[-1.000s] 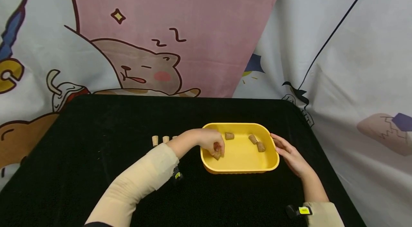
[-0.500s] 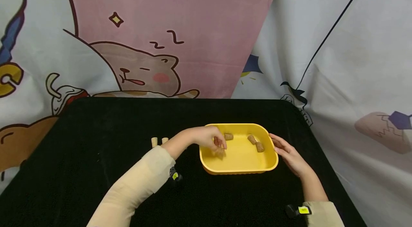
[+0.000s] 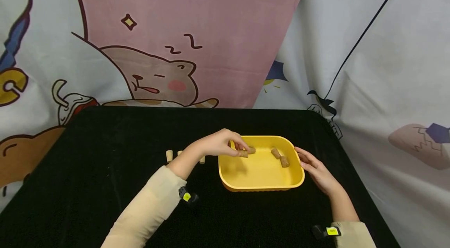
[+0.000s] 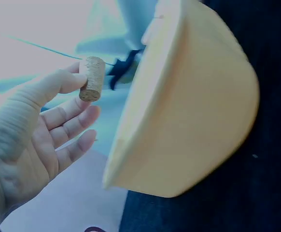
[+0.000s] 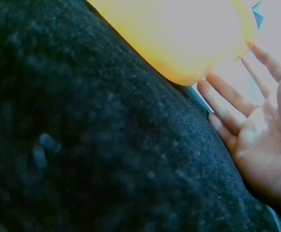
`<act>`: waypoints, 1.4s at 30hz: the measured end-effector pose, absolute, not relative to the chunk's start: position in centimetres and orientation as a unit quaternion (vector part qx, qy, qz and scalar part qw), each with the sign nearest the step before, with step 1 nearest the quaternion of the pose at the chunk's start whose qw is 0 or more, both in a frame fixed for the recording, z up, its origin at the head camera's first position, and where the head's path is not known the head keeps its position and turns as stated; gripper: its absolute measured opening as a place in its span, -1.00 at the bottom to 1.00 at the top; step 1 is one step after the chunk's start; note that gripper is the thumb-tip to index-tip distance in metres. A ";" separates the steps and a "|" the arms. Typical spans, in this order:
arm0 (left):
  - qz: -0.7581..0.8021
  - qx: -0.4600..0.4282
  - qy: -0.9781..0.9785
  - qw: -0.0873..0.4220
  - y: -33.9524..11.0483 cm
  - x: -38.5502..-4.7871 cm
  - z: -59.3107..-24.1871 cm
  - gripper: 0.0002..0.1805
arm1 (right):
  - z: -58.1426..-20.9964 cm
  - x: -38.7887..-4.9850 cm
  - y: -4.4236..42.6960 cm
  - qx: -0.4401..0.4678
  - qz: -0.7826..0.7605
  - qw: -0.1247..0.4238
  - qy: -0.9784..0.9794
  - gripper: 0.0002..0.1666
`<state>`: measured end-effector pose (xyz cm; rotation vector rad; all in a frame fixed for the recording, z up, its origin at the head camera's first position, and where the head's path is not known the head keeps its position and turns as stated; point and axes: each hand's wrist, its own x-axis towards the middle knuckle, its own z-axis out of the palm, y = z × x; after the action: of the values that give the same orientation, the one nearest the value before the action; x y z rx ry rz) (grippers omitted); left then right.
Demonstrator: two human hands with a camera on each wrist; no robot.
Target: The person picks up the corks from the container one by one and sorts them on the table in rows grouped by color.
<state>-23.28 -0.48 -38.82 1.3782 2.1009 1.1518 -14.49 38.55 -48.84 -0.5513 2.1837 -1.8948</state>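
My left hand pinches a cork between thumb and index finger, above the left side of a yellow basin. In the left wrist view the other fingers are spread below the cork, apart from the basin's outer wall. My right hand touches the basin's right end with nearly straight fingers; its fingertips meet the yellow wall in the right wrist view. Inside the basin lie two corks at the right, one cork against another cork, and a further cork behind the held one.
Outside the basin to the left, a cork stands on the black cloth, and another cork shows past my left wrist, with one more partly hidden between. A printed curtain hangs behind the table.
My left hand has lifted a cork up from the basin's floor and drawn slightly back and left. The right hand has stayed at the basin's right end.
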 end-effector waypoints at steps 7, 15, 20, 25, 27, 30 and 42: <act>0.452 0.466 0.753 0.106 -2.2 -22.4 -37.2 -0.76 | -48.6 -14.5 38.3 -0.174 -0.639 0.097 0.743 -0.43; 0.506 0.403 0.759 0.074 -3.9 -20.7 -37.1 -0.76 | -48.5 -14.4 38.3 -0.164 -0.638 0.097 0.746 -0.42; 0.531 0.342 0.774 0.052 -5.1 -19.3 -37.3 -0.72 | -48.5 -14.4 38.4 -0.163 -0.640 0.099 0.745 -0.42; 0.545 0.289 0.787 0.035 -6.2 -18.2 -37.6 -0.74 | -48.5 -14.4 38.5 -0.162 -0.640 0.097 0.745 -0.42; 0.547 0.277 0.790 0.026 -6.6 -17.9 -37.8 -0.76 | -48.5 -14.4 38.5 -0.162 -0.639 0.097 0.746 -0.42; 0.550 0.266 0.791 0.013 -7.1 -17.4 -38.2 -0.78 | -48.5 -14.4 38.5 -0.163 -0.639 0.098 0.745 -0.42; 0.550 0.215 0.807 0.007 -8.8 -15.5 -40.3 -0.76 | -48.9 -14.5 38.5 -0.173 -0.635 0.098 0.747 -0.42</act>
<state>-15.46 -8.78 -40.26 0.6717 2.5239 1.7211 -14.47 38.50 -48.89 -0.5124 2.2101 -1.8790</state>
